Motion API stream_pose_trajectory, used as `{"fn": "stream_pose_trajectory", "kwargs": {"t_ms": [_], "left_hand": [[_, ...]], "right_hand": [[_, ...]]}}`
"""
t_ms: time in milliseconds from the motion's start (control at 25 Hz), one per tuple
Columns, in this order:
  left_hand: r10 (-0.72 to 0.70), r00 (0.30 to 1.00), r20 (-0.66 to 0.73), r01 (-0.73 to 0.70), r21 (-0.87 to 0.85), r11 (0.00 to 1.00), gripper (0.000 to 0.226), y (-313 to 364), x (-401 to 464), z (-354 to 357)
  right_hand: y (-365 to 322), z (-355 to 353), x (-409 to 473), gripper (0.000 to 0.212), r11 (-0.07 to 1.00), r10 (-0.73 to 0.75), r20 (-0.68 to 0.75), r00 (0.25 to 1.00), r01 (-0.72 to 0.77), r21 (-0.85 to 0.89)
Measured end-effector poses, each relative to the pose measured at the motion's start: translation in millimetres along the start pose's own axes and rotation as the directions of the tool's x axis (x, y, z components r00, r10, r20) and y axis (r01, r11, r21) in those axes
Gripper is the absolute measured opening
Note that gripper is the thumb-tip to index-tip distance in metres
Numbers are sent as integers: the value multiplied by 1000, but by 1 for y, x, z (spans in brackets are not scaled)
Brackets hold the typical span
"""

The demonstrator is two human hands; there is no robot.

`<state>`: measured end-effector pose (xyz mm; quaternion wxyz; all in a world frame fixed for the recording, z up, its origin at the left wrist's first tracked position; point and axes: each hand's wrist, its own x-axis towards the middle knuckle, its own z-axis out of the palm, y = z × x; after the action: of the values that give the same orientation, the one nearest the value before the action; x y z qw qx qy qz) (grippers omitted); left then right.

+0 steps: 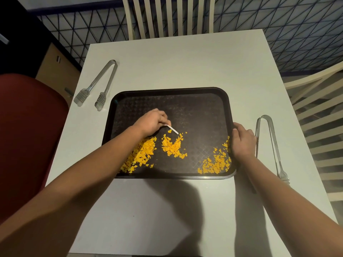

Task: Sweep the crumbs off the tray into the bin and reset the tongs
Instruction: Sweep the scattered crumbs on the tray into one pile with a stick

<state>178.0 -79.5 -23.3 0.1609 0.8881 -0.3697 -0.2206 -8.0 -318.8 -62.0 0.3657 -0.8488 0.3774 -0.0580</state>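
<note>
A black tray (167, 93) lies on the white table (185, 62). Orange crumbs (173, 146) are heaped in three patches along the tray's near half, left, middle and right. My left hand (151, 122) hovers over the tray and pinches a small white stick (173, 129) whose tip touches the middle patch. My right hand (242, 140) grips the tray's right rim. One pair of clear tongs (98, 84) lies on the table left of the tray. A second pair of tongs (269, 143) lies just right of my right hand.
A dark red bin (27, 136) stands beside the table's left edge. A cream slatted chair (167, 15) stands at the far side and another chair (315, 108) at the right. A brown cabinet (57, 65) stands behind the bin.
</note>
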Motion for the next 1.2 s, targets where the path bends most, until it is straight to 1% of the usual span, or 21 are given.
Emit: {"fn": "stream_pose_trajectory", "kwargs": {"t_ms": [120, 200, 320, 440, 480, 560, 600, 640, 720, 760, 800, 840, 920, 1000, 1080, 1120, 1200], "left_hand": [[-45, 987, -154, 41, -34, 999, 24, 7, 10, -1], [-79, 981, -179, 77, -19, 997, 25, 14, 18, 2], [-57, 991, -120, 63, 53, 997, 27, 17, 18, 8], [-1, 1000, -28, 4, 102, 995, 24, 8, 1, 2], [1, 1000, 26, -4, 115, 993, 23, 3, -5, -2], [-8, 992, 122, -11, 153, 988, 22, -2, -15, -11], [-7, 992, 126, -11, 144, 990, 22, -1, -16, -14], [2, 997, 82, -10, 107, 994, 22, 4, -13, -15], [-24, 994, -110, 27, 19, 999, 22, 19, -2, -11], [-76, 975, -208, 75, -15, 997, 23, 25, 5, -7], [-141, 952, -272, 132, -52, 990, 23, 28, 13, -4], [-200, 936, -290, 184, -83, 980, 23, 29, 19, 0], [-255, 938, -235, 241, -87, 967, 23, 27, 27, 6], [-250, 953, -170, 240, -75, 968, 24, 23, 27, 11], [-202, 972, -118, 194, -78, 978, 25, 21, 20, 13], [-161, 983, -90, 157, -48, 986, 25, 20, 14, 13], [-84, 996, 5, 84, 67, 994, 24, 17, 2, 7]], "right_hand": [[-1, 1, 0, 40, 1000, -3, -2, 1000, 3, 10], [0, 1, 0, 47, 1000, -23, -10, 1000, 23, -2], [2, 2, 1, 47, 999, -27, -6, 1000, 27, -22], [3, 3, 2, 58, 999, -29, -12, 999, 29, -17], [4, 4, 2, 56, 999, -31, -11, 999, 30, -12], [5, 4, 3, 43, 1000, -24, -12, 1000, 24, 12], [4, 4, 3, 39, 999, -19, -14, 1000, 19, 28], [3, 4, 3, 38, 999, -13, -13, 1000, 14, 39], [3, 4, 2, 43, 999, -16, -13, 1000, 17, 34], [3, 5, 2, 49, 999, -24, -16, 1000, 24, 23], [4, 5, 2, 55, 1000, -28, -17, 999, 28, 13], [3, 5, 2, 58, 1000, -28, -18, 999, 28, 6], [4, 5, 3, 60, 1000, -26, -18, 999, 26, -7], [4, 5, 3, 60, 1000, -26, -20, 999, 26, -12], [4, 5, 4, 59, 1000, -24, -22, 999, 24, -12], [5, 6, 4, 59, 1000, -26, -22, 999, 26, -10], [6, 6, 4, 59, 1000, -29, -21, 999, 29, -7]]}}
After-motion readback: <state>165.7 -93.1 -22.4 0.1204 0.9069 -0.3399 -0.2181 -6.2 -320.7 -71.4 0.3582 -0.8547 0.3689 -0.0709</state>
